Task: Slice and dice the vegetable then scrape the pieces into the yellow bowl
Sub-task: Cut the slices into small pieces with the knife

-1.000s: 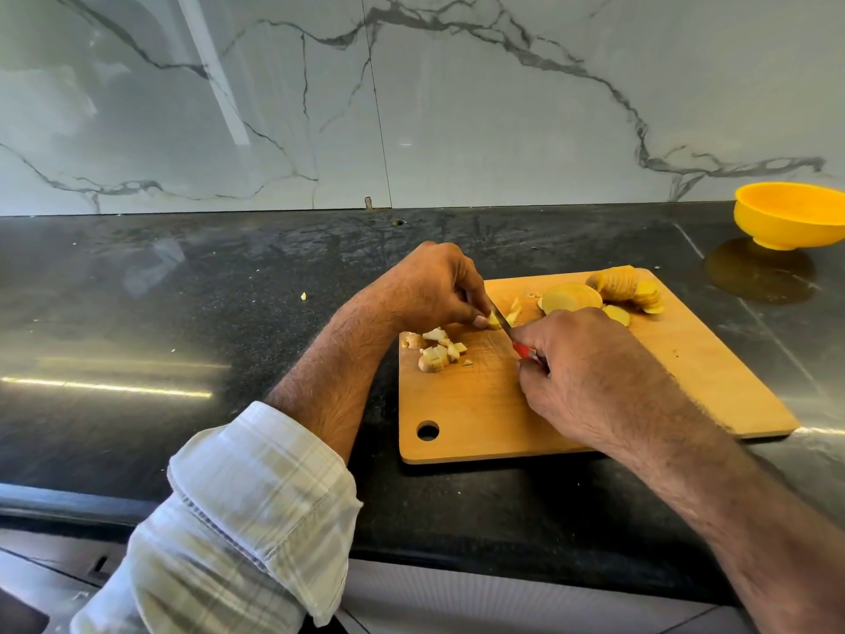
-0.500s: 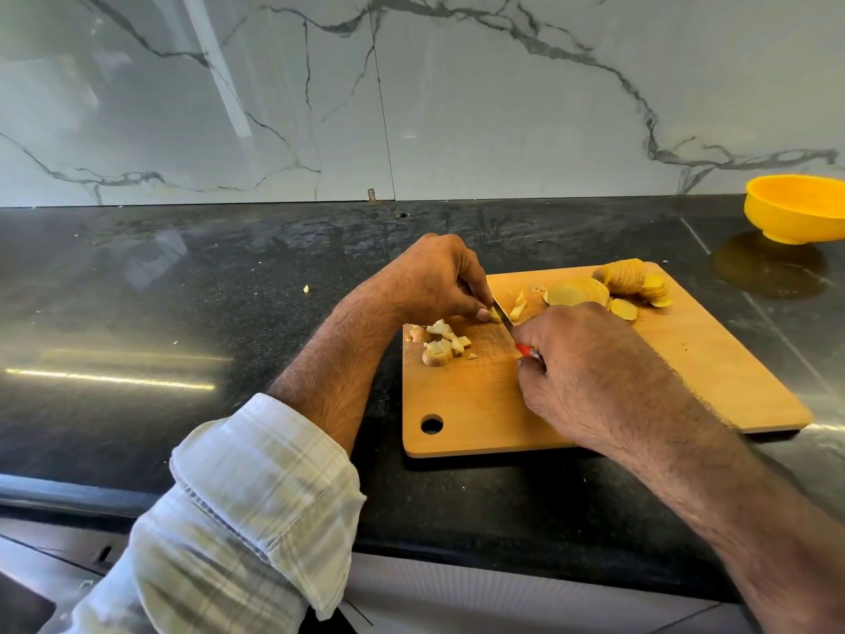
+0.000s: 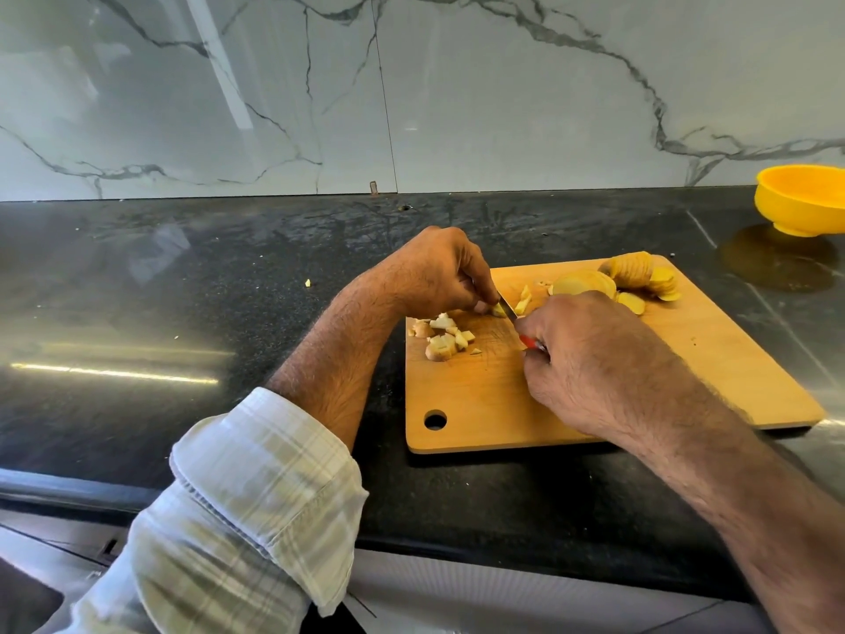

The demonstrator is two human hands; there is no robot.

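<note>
Since the earlier frames the short steel blade of the red-handled knife [image 3: 508,309] has shifted slightly toward the left fingertips, and the strip under them is shorter; the board and bowl hold their places.

Nearest the camera, the rolled plaid shirt sleeve [image 3: 256,496] covers the left forearm, which crosses the dark stone table [image 3: 183,313] toward the board. The right hand [image 3: 590,363] rests low over the rectangular wooden cutting board [image 3: 686,382], knuckles up, its grip wrapped round the knife handle so that only a red tip shows; the low wrist probably keeps the cut short and controlled.

The left hand [image 3: 439,272] arches over the board's left part, its grip pinching a small pale yellow vegetable strip [image 3: 497,310] against the wood, fingertips curled just beside the blade. This presumably steadies the piece and sets the dice width.

Left of the blade lies a pile of diced pale pieces [image 3: 446,338], kept apart from the uncut stock. Farther back, the round yellow vegetable slices [image 3: 631,281] overlap at the board's far edge, awaiting dicing.

Farthest right, the yellow plastic bowl [image 3: 804,199] stands on the table, well apart from the board; no pieces are visible in it, so scraping is not yet done
</note>
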